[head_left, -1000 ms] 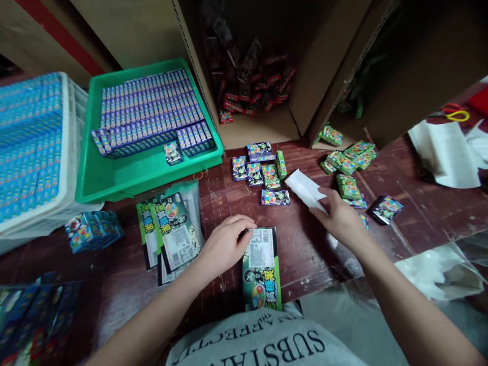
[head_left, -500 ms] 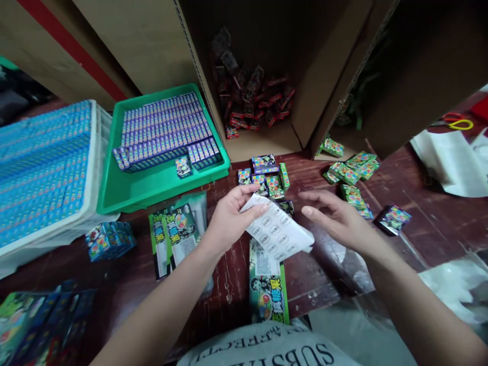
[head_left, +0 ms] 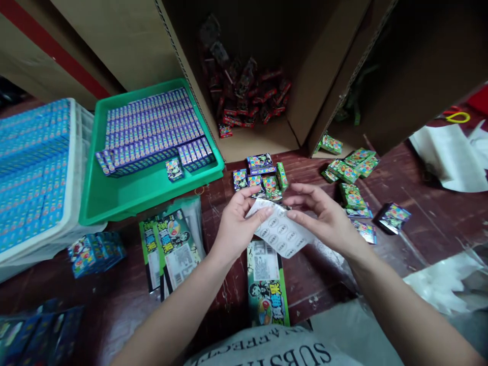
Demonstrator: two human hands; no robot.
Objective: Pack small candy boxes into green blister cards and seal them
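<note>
Dark, scuffed table (head_left: 305, 168) in a dim room, with tall cardboard cartons (head_left: 259, 147) standing behind and to the right of the green tray (head_left: 129, 201). A printed packet (head_left: 267, 300) lay right of the tray, on the person's side.

Hands were right of the tray too: the left hand (head_left: 238, 226) had the sheet's left edge pinched between thumb and fingers. The right hand (head_left: 328, 221) had fingers apart and its thumb at the opposite edge; couldn't tell if it gripped anything. The white sheet (head_left: 292, 239) itself was right of the tray, held above the packet's far end.

Printed ovals (head_left: 273, 239) looked like stickers to me, so probably a peeling step. I'd have kept that left pinch firm, bent the backing until an edge lifted, then peeled slowly, touching only the rim to keep the glue clean.
</note>
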